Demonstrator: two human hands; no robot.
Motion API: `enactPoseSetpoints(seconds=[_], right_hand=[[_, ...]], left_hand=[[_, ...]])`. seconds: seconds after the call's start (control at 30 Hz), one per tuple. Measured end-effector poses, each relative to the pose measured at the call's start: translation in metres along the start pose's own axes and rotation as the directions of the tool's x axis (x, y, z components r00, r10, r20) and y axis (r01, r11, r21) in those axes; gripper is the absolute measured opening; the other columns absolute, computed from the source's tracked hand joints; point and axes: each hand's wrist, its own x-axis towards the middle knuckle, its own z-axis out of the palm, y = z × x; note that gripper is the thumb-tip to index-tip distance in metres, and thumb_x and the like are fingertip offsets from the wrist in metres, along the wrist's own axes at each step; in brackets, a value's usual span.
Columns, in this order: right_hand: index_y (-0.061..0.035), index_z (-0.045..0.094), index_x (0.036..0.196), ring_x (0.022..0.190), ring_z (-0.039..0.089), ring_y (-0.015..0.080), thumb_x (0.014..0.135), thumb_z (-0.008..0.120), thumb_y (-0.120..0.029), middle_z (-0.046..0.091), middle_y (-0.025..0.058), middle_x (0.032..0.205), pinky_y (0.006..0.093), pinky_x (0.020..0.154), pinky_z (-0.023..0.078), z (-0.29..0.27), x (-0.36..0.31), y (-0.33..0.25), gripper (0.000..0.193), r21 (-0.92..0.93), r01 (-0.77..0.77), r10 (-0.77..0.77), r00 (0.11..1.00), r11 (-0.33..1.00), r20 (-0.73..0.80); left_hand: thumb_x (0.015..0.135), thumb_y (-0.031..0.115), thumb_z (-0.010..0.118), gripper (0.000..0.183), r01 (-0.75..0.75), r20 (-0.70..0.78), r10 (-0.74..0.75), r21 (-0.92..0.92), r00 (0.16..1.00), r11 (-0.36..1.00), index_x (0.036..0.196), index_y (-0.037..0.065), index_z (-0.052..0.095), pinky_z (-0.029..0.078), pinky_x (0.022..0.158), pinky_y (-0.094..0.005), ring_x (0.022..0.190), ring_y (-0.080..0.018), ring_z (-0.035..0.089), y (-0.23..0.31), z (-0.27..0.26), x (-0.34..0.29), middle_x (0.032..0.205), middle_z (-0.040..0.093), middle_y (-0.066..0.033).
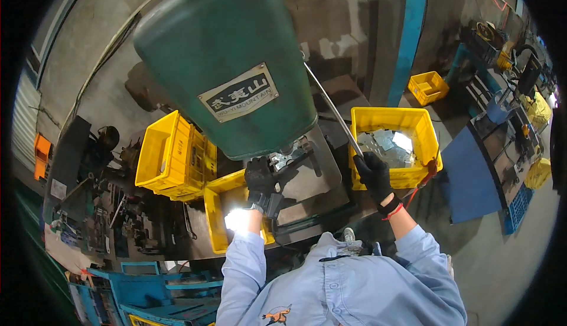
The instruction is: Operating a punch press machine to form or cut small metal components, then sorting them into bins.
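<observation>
Left hand (260,179) half under press head (233,60)

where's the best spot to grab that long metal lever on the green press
Probably at its low free end, where the right hand already wraps it. The lever is a thin bare rod slanting down from the green press toward the yellow bin of metal pieces, so come from the right, fingers closing around it.

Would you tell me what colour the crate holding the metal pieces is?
Yellow: the crate by the right hand, seen in the head view.
</observation>
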Motion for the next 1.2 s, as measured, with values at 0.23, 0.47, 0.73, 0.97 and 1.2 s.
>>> enactPoseSetpoints(seconds=[0.23, 0.47, 0.73, 0.97, 1.2], right_hand=[[-0.0021, 0.076, 0.112, 0.073, 0.062, 0.0088, 0.105, 0.078, -0.017, 0.074, 0.0049, 0.081, 0.0335, 0.064, 0.051, -0.004, -0.003, -0.021, 0.017, 0.026, -0.12, 0.119, 0.992, 0.992, 0.04], [-0.0008, 0.077, 0.11, 0.075, 0.061, 0.0076, 0.106, 0.077, -0.02, 0.072, 0.0038, 0.081, 0.0325, 0.066, 0.05, -0.022, -0.006, -0.065, 0.019, 0.114, -0.194, 0.184, 0.978, 0.974, 0.096], [0.0005, 0.077, 0.11, 0.077, 0.065, 0.0103, 0.105, 0.078, -0.021, 0.077, 0.0091, 0.085, 0.0322, 0.069, 0.052, -0.03, -0.004, -0.089, 0.022, -0.018, -0.179, 0.18, 0.98, 0.984, 0.083], [0.0, 0.077, 0.11, 0.077, 0.065, 0.01, 0.104, 0.078, -0.018, 0.078, 0.0098, 0.086, 0.0326, 0.07, 0.053, -0.03, -0.001, -0.075, 0.019, -0.047, -0.156, 0.16, 0.98, 0.987, 0.115], [-0.0003, 0.075, 0.106, 0.073, 0.063, 0.0098, 0.104, 0.077, -0.018, 0.074, 0.0126, 0.08, 0.0343, 0.067, 0.052, -0.024, 0.002, -0.038, 0.017, -0.017, -0.015, 0.016, 0.998, 1.0, 0.065]], left_hand=[[0.075, 0.044, 0.092, 0.055, 0.047, 0.052, -0.047, 0.0, 0.998, 0.999, 0.11, 0.007, 0.071, 0.054, 0.081, -0.0549, 0.094, -0.0415, 0.068, -0.006, 0.001, -0.001, 0.097, 0.069, -0.0187], [0.071, 0.057, 0.095, 0.065, 0.123, 0.107, -0.117, -0.053, 0.987, 0.991, 0.105, 0.006, 0.073, 0.056, 0.082, -0.0543, 0.095, -0.0407, 0.07, 0.01, -0.022, 0.007, 0.098, 0.071, -0.0196], [0.072, 0.069, 0.094, 0.074, 0.181, 0.127, -0.176, -0.032, 0.976, 0.983, 0.108, 0.007, 0.075, 0.056, 0.082, -0.054, 0.096, -0.0403, 0.071, 0.02, -0.05, 0.003, 0.098, 0.073, -0.0199], [0.074, 0.06, 0.092, 0.059, 0.146, 0.026, -0.146, 0.017, 0.989, 0.989, 0.106, 0.013, 0.075, 0.056, 0.076, -0.0539, 0.091, -0.0422, 0.07, 0.014, -0.047, -0.007, 0.096, 0.071, -0.0177], [0.077, 0.067, 0.087, 0.067, 0.119, -0.024, -0.119, 0.007, 0.993, 0.993, 0.108, 0.009, 0.074, 0.056, 0.075, -0.0561, 0.092, -0.0437, 0.069, 0.016, -0.037, -0.008, 0.099, 0.071, -0.0219]])
